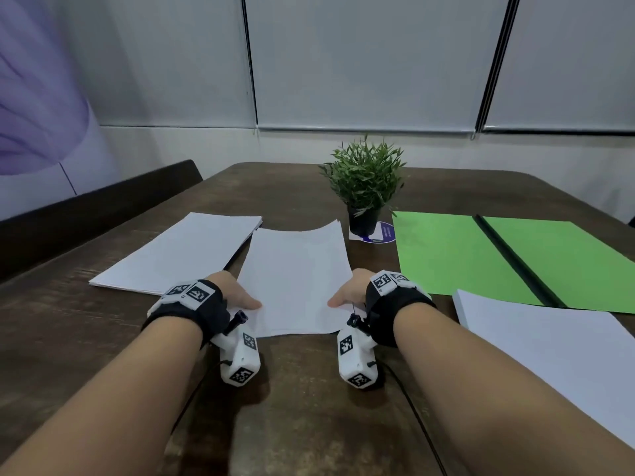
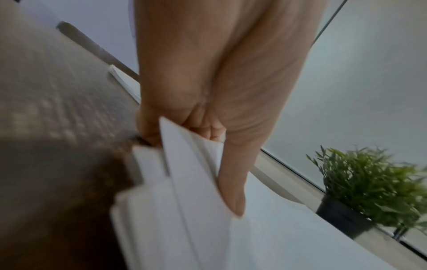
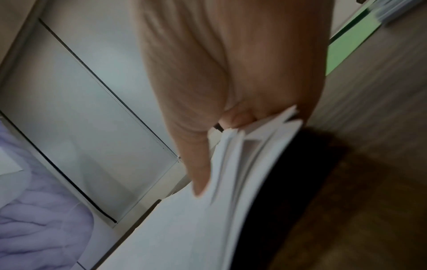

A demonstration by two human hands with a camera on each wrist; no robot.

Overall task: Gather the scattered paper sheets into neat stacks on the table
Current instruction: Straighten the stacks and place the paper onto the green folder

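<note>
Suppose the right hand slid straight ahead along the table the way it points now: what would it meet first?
Probably the potted plant: the right hand, gripping the middle paper stack, points toward it. Depth is uncertain; it might pass beside the pot.

No words, brands or numbers are showing clearly enough to read. A round blue sticker (image 1: 383,233) is lying on the table (image 1: 302,389) beside the plant pot (image 1: 363,219), far of centre, carrying small print too tiny to make out. The wrist devices (image 1: 240,352) are showing only black-and-white square code patterns.
</note>
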